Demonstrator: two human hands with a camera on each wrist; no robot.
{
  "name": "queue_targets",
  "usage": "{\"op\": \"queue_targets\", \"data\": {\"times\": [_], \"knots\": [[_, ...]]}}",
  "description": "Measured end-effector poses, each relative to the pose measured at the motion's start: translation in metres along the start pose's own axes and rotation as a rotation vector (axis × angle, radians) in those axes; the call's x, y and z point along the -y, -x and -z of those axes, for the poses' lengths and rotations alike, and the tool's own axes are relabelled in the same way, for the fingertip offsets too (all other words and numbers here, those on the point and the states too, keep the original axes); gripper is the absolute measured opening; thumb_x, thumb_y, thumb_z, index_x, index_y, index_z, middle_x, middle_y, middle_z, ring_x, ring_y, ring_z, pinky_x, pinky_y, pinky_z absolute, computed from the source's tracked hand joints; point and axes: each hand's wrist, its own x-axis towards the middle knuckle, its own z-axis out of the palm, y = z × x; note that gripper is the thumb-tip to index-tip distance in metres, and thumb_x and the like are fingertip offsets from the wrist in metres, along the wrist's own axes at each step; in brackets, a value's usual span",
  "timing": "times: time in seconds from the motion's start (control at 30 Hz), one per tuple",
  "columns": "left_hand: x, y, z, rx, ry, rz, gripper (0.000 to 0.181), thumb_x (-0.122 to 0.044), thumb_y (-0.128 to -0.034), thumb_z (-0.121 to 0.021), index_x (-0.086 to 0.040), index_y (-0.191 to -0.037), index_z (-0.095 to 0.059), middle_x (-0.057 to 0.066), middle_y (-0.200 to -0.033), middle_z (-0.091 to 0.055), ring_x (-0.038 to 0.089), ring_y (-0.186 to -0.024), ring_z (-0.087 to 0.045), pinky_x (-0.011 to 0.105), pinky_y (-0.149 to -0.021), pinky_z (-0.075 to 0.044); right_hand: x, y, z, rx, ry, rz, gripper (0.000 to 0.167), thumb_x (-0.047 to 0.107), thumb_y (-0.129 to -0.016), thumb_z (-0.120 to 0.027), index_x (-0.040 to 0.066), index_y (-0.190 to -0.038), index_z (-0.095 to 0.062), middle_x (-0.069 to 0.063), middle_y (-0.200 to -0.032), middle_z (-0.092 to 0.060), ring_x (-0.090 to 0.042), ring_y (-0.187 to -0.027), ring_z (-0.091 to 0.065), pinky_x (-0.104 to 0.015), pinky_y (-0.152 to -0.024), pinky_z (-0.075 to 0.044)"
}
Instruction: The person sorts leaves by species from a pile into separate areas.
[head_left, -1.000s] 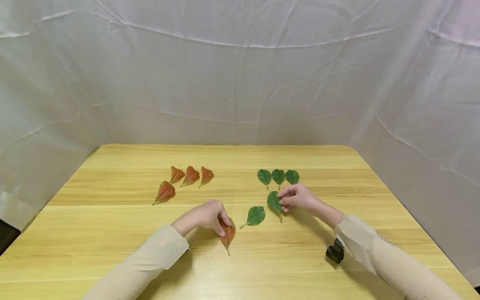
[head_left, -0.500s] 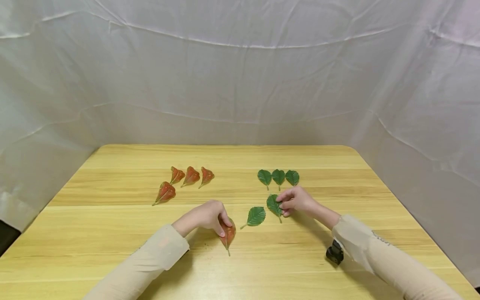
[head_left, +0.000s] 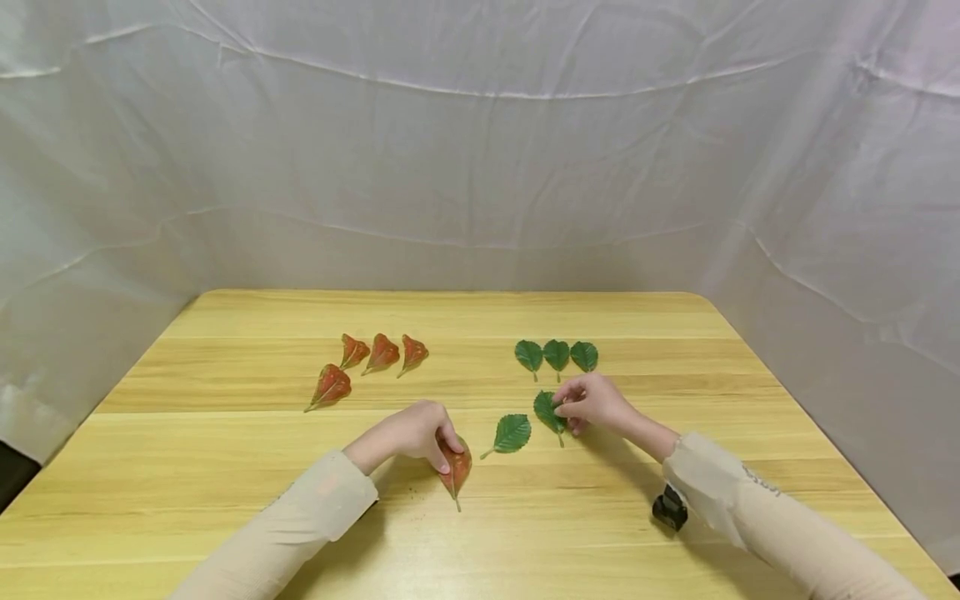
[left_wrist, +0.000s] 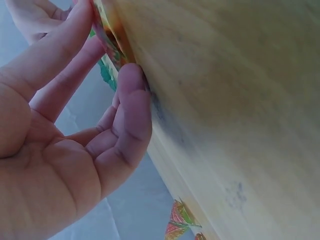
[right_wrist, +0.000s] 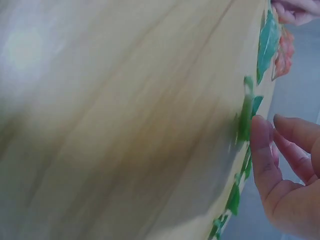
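In the head view my left hand (head_left: pixel 415 431) holds a red leaf (head_left: pixel 459 471) at its edges, thumb and forefinger on it, low over the wooden table. The left wrist view shows the leaf's side (left_wrist: pixel 107 37) against the fingertips. My right hand (head_left: pixel 596 402) is at the right edge of a green leaf (head_left: pixel 546 408), partly covering it. In the right wrist view a gap shows between its thumb and forefinger tips, close beside the leaf (right_wrist: pixel 245 112). Another green leaf (head_left: pixel 513 433) lies between the two hands.
Three green leaves (head_left: pixel 557 354) lie in a row behind my right hand. Several red leaves (head_left: pixel 382 352) lie at the back left, one of them (head_left: pixel 330 386) nearer the front. Pale cloth (head_left: pixel 480 167) hangs around the wooden table (head_left: pixel 225 467).
The green leaf by my right hand has shifted slightly toward me and settled lower. The right hand's fingers have moved a little with it. My left hand and the red leaf have stayed put.
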Motion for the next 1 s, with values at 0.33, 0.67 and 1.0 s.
{"op": "queue_targets", "data": {"times": [0.33, 0.67, 1.0], "knots": [[0.000, 0.001, 0.001, -0.020, -0.008, -0.007, 0.023, -0.003, -0.0611, -0.079, -0.007, -0.083, -0.073, 0.006, -0.086, -0.068, 0.021, -0.085, -0.060, 0.030, -0.074, -0.048, 0.013, 0.003, -0.013, 0.067, -0.048, 0.082, 0.018, -0.005, -0.076, -0.064, -0.012, -0.093, -0.062, -0.014, -0.069, -0.059, -0.016, -0.050, -0.056, -0.034, -0.049, -0.051], [0.001, 0.003, 0.002, -0.024, 0.013, -0.010, 0.023, -0.001, -0.0616, -0.079, -0.005, -0.083, -0.073, 0.006, -0.085, -0.068, 0.019, -0.081, -0.060, 0.026, -0.068, -0.048, 0.021, 0.002, -0.030, 0.112, -0.088, 0.072, 0.020, -0.006, -0.078, -0.061, -0.011, -0.098, -0.061, -0.013, -0.064, -0.056, -0.018, -0.047, -0.056, -0.036, -0.047, -0.051], [0.001, 0.004, 0.002, -0.030, 0.074, 0.073, 0.032, -0.004, -0.0625, -0.079, -0.003, -0.093, -0.069, 0.009, -0.099, -0.064, 0.024, -0.091, -0.055, 0.038, -0.080, -0.044, 0.026, 0.000, -0.048, 0.159, -0.117, 0.050, 0.024, -0.007, -0.080, -0.061, -0.011, -0.103, -0.061, -0.014, -0.063, -0.055, -0.015, -0.044, -0.055, -0.035, -0.046, -0.050]]}}
